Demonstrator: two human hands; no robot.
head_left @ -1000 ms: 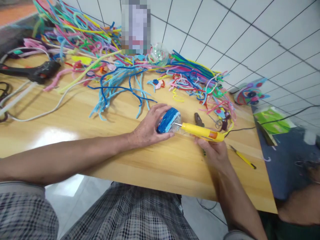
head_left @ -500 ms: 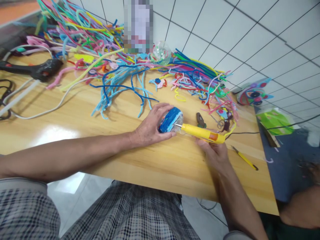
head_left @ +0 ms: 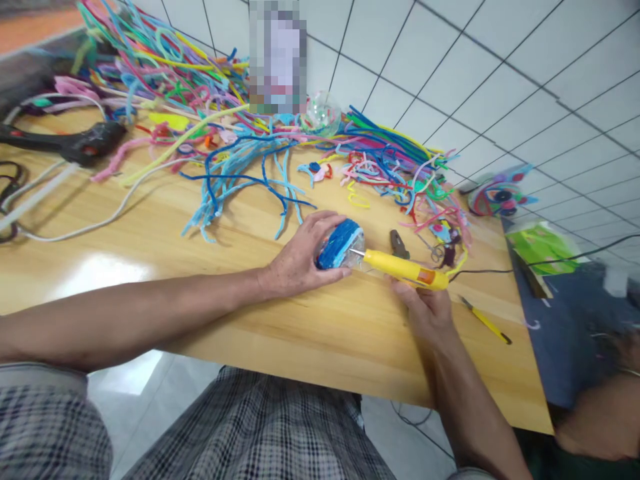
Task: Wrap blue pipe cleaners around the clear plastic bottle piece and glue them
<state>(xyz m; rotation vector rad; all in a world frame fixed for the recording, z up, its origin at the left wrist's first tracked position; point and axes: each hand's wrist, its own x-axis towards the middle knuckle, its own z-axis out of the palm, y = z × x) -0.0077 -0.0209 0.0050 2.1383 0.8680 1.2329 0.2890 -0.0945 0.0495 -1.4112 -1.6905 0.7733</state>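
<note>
A clear rounded piece partly covered with blue strips (head_left: 341,244) is held in my left hand (head_left: 299,259), thumb below and fingers over its top. My right hand (head_left: 428,308) grips a yellow tool (head_left: 406,268) with a thin metal tip and a dark cord. That tip points left and meets the clear side of the piece, beside a light-blue strip; whether it touches is too small to tell. Behind the tool lies a small dark brown object (head_left: 399,244). A yellow craft knife (head_left: 487,322) rests right of my right hand.
Colourful fuzzy stems (head_left: 225,167) are heaped along the back of the wooden table (head_left: 300,340). A black glue gun (head_left: 90,141) lies at the left with a white cable. A clear ball (head_left: 323,115) and a decorated figure (head_left: 500,195) stand behind. Someone's arm (head_left: 597,413) shows at the lower right.
The view has shifted slightly. Both hands keep their hold, and the yellow tool's tip stays at the clear side of the blue-covered piece.
</note>
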